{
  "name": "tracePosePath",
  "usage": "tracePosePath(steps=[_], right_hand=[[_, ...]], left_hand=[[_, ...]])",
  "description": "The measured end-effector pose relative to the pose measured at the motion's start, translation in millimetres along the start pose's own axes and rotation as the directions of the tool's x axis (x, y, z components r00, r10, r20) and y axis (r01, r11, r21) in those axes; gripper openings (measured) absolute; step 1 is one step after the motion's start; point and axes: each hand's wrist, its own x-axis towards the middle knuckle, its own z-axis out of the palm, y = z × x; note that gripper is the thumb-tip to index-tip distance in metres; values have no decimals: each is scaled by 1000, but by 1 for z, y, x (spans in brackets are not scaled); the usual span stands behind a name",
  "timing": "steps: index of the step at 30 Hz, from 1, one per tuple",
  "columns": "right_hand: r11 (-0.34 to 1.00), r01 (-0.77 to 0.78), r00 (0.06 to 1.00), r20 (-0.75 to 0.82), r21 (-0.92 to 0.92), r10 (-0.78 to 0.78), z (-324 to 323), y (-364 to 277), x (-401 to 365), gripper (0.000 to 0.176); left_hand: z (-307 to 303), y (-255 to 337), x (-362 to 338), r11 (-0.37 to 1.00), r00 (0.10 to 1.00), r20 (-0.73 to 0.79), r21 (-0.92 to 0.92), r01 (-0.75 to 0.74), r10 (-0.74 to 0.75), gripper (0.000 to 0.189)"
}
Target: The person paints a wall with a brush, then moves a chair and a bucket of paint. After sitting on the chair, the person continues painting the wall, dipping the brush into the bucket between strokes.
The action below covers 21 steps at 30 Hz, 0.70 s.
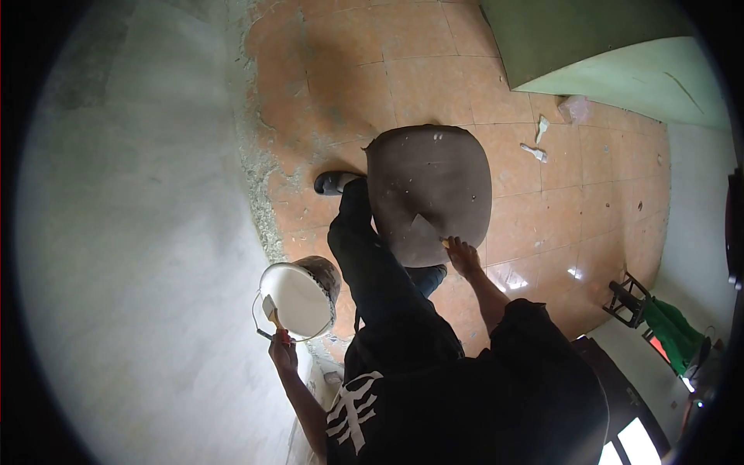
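My left hand (284, 353) is closed around the handle of a putty knife (269, 306), its blade at the rim of a bucket (335, 283). White paste (298, 302) fills much of the bucket's inside, and the bucket's wire bail (256, 314) reaches down beside my left fingers. In my right hand (463, 257) is a second putty knife (423, 231), gripped by its yellowish handle. Its broad blade overlaps the near part of a brown padded chair seat (430, 170), which carries small pale specks.
A plastered wall (139, 232) runs along the left, with a rough broken strip (262, 201) at its foot. Two paint brushes (535, 153) and a crumpled plastic bag (575, 108) lie on the orange tiles. A dark stool (629, 298) and green cloth (670, 333) are at right.
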Motion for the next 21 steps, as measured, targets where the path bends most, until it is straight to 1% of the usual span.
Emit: tracePosePath(steps=[1,2,3,5,7,8,9,10,11,12,13,14,15,16,17,18,19,21], right_hand=[[997,-63,996,-66,33,66,11,-13,4,24],[989,-132,982,-129,73,140,20,-30,6,25],[974,-203,967,-135,97,215,21,-51,17,23],[972,-183,956,-203,148,211,14,-83,54,27],[955,-208,941,-224,213,255,-8,-112,113,27],[955,-146,931,-290,259,222,-25,-123,146,24],[950,-82,915,-355,301,191,-39,-132,162,22],[945,-106,915,-342,311,215,-47,-138,157,22],[881,-249,893,-257,401,370,-55,-136,142,23],[791,-395,843,-157,468,514,-64,-137,134,24],[672,-514,756,-90,533,649,-68,-137,115,25],[533,-610,648,-18,586,762,-71,-134,91,27],[511,-616,611,-46,600,791,-62,-125,73,28],[490,-621,575,-69,612,815,-51,-123,64,30],[475,-628,559,-67,616,826,-52,-127,68,30],[468,-601,567,-68,648,821,-50,-122,65,30],[468,-576,573,-77,670,816,-50,-129,73,30],[437,-622,642,104,650,760,-35,-165,95,32]], left_hand=[[-6,1,3,1000,1000,16,1,7,-7,12],[-18,0,11,1000,997,73,0,19,-19,13],[-19,4,14,1000,998,55,-11,27,-26,13],[-19,14,23,998,997,35,-14,65,-65,14],[-19,28,45,994,993,57,49,96,-99,15],[-25,34,53,989,991,58,91,118,-123,16],[-32,40,63,986,984,113,104,127,-139,18],[-44,42,80,983,985,94,123,136,-148,19],[-49,42,80,984,983,103,110,142,-154,20],[-46,49,83,982,978,114,98,162,-173,20],[-41,57,85,978,976,93,84,189,-196,20],[-35,64,89,974,973,77,67,214,-219,19],[-40,71,102,976,969,151,125,178,-196,15],[-23,83,102,974,976,56,97,205,-211,10],[-7,98,103,972,977,62,134,192,-202,6],[-1,100,94,972,982,62,163,166,-178,6],[5,108,103,972,982,67,166,166,-179,6],[6,124,118,973,969,216,222,68,-117,12]])
